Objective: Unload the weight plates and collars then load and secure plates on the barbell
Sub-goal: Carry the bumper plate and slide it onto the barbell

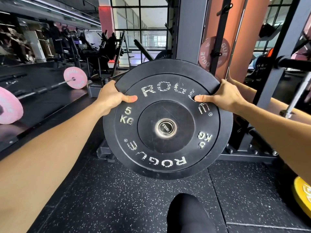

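Note:
A black 5 kg Rogue bumper plate (166, 145) fills the middle of the view, upright and facing me. My left hand (111, 96) grips its upper left rim, thumb across the face. My right hand (223, 96) grips the upper right rim the same way. Through the plate's steel centre ring I see the end cap of a barbell sleeve (165, 128) marked 1500LB. Whether the plate sits on that sleeve or just in front of it, I cannot tell.
A grey rack upright (190, 29) stands behind the plate. A pink plate (213, 52) hangs on the rack. A yellow plate (303, 195) lies low at the right. A mirror at the left reflects a barbell with pink plates (75, 80). My black-clad knee (186, 214) is below.

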